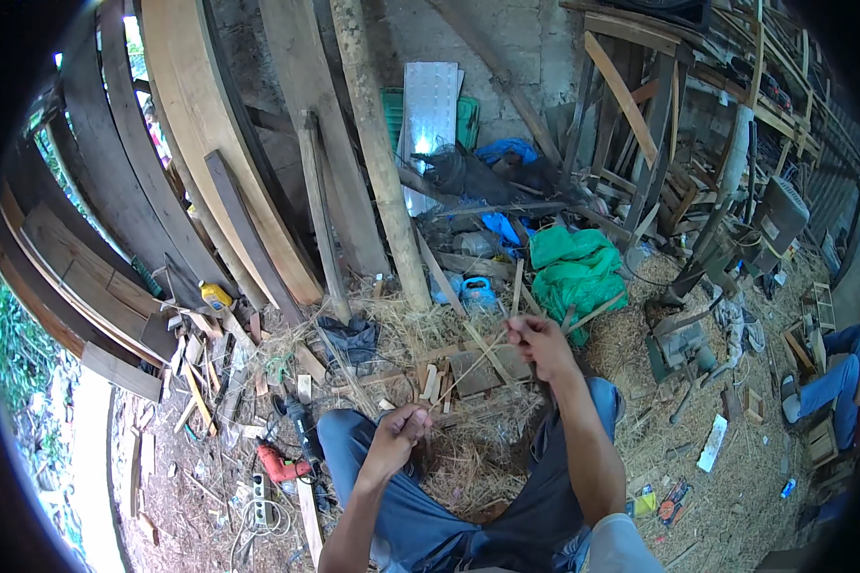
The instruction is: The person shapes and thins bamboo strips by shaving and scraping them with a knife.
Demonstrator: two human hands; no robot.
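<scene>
My left hand (398, 440) is closed above my left knee, its fingers curled together. Whatever it may hold is too small to tell. Farther forward and to the right, my right hand (542, 348) is raised above my right knee with the fingers pinched. A short thin dark tip shows by its fingertips, but I cannot make out what it is. Thin pale strands run across the ground between the two hands. Beneath and between my legs lies a heap of straw-like shavings (478, 473). Short wood offcuts (432, 384) lie just beyond my left hand.
Tall planks (210, 115) and a pole (377, 153) lean at the far left and middle. A red power tool (282, 465) and a white power strip (261, 498) lie left. Green plastic sheeting (573, 267) sits ahead; a machine (678, 349) stands right. Another person's leg (825, 390) is far right.
</scene>
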